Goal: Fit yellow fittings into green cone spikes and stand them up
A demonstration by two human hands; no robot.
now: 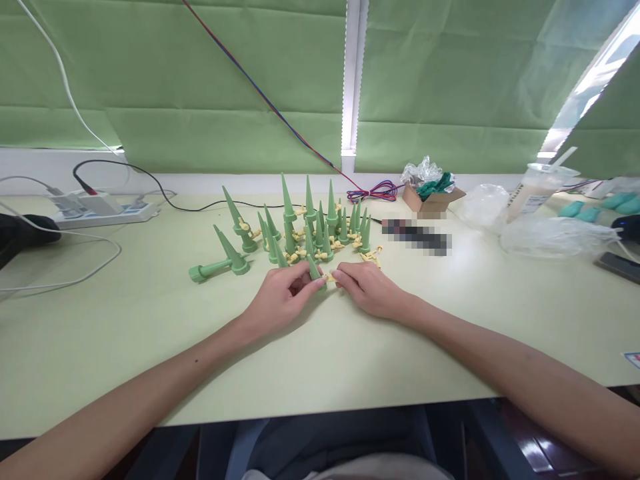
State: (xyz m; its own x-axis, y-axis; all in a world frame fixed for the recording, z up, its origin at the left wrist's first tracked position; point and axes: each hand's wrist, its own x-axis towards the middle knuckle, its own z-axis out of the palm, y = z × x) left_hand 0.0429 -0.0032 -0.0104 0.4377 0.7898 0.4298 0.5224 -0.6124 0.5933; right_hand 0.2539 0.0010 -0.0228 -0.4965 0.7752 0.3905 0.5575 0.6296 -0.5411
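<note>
My left hand (285, 293) is closed around a green plastic spike (315, 268) with a wider base, held just above or on the table. Thumb and fingers of my right hand (370, 290) pinch a small pale-yellow plastic piece (330, 278) against the side of that spike. Right behind my hands stands a cluster of similar green spikes (287, 200), several with yellow valve-like pieces (243, 225) on their sides. A few loose yellow pieces (371, 256) lie beside the cluster. Left of it, a green spike (231, 250) touches another one lying on its side (210, 269).
A white power strip (107, 213) with plugs and cables sits at the back left. Toward the back right are a small cardboard box (433, 200), a coil of red-blue wire (373, 192), plastic bags (555, 233) and a drink cup (537, 190). A blurred dark object (417, 237) lies right of the spikes.
</note>
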